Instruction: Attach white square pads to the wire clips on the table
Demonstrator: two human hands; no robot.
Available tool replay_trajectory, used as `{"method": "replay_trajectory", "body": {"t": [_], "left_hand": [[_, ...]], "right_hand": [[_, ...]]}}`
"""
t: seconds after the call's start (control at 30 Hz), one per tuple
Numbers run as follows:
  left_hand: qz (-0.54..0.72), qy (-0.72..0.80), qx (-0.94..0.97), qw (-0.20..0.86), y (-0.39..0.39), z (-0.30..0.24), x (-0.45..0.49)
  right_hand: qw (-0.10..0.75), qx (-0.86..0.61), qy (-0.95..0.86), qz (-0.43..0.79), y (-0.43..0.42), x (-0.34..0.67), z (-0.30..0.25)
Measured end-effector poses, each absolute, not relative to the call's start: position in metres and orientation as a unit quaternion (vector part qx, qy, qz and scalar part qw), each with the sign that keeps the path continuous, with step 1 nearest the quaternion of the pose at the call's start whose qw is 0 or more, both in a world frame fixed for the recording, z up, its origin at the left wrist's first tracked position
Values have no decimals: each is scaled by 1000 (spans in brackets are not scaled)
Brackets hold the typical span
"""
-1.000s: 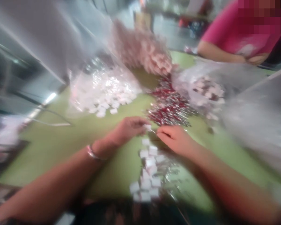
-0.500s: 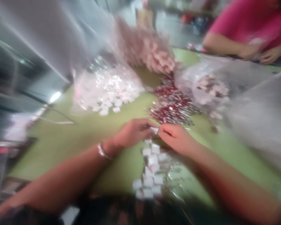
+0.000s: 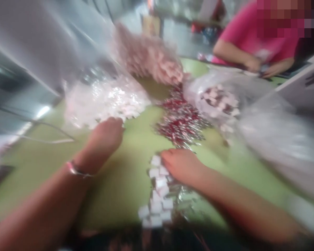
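My left hand (image 3: 107, 134) is at the front edge of a heap of small white pieces (image 3: 128, 108) spilling from a clear plastic bag (image 3: 81, 104); its fingertips are hidden and blurred. My right hand (image 3: 181, 164) rests low over the green table (image 3: 115, 188), fingers curled together, beside the top of a cluster of small white square pieces (image 3: 156, 206). Whatever lies between those fingers is hidden. Just beyond it is a pile of thin red and silver metallic pieces (image 3: 181, 118).
Pink pieces (image 3: 157, 62) are bunched in clear plastic at the back. On the right lies an open clear bag (image 3: 196, 90) of pale pieces, with more plastic sheeting (image 3: 274, 139) nearby. A person in pink (image 3: 251, 38) works across the table.
My hands were together around a small white piece. Now the left has moved left to the white heap, and the right has come down by the white squares. The view has shifted slightly.
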State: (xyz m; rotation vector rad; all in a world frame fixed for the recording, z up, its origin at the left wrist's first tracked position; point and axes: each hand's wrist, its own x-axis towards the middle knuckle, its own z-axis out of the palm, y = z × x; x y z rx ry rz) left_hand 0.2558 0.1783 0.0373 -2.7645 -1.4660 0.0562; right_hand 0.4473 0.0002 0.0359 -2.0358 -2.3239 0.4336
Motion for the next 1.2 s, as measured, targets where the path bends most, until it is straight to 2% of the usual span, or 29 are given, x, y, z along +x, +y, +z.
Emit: {"method": "replay_trajectory", "body": {"t": [0.17, 0.3, 0.4, 0.53, 0.8, 0.9, 1.07, 1.2], "left_hand": [[-19, -449, -893, -42, 177, 31, 258], [-38, -426, -900, -80, 176, 31, 263], [-45, -402, -911, -82, 169, 26, 269], [-75, -367, -925, -70, 162, 16, 276], [-137, -376, -903, -158, 163, 16, 279], [-159, -390, -874, -243, 159, 17, 279], [-180, -380, -750, -511, 147, 18, 285], [-169, -354, -649, -652, 142, 14, 290]], "right_hand": [[51, -608, -760, 223, -3, 459, 61], [121, -736, -660, 89, 9, 492, 65], [122, -808, -576, -11, 18, 516, 55], [125, -809, -575, 18, 24, 530, 41], [214, -781, -586, 23, 24, 534, 36], [203, -784, -587, -6, 23, 528, 39], [143, -795, -588, -34, 25, 524, 35], [168, -777, -607, -2, 27, 532, 30]]}}
